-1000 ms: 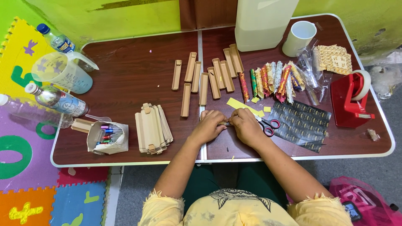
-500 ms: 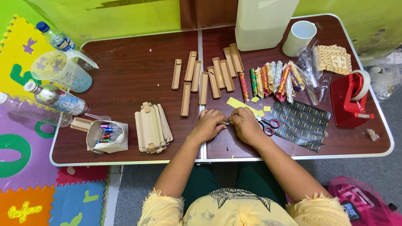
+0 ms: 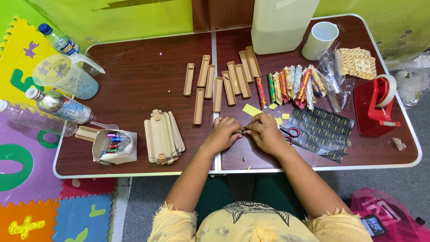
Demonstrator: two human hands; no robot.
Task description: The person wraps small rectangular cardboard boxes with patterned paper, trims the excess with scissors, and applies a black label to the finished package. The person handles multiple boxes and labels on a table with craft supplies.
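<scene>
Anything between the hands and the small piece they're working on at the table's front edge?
Nothing visible. The left hand and right hand both pinch the small dark piece between them. Red-handled scissors lie just right of the right hand, yellow paper scraps just behind, neither intervening.

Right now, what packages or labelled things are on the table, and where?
Bottles: left edge, lying, clear, blue-and-white labels.
Paper bag: front left, white, open, holds coloured pens.
Plastic bags: back right, clear, crumpled.
Black sheet: beside right hand, gold-patterned.
</scene>
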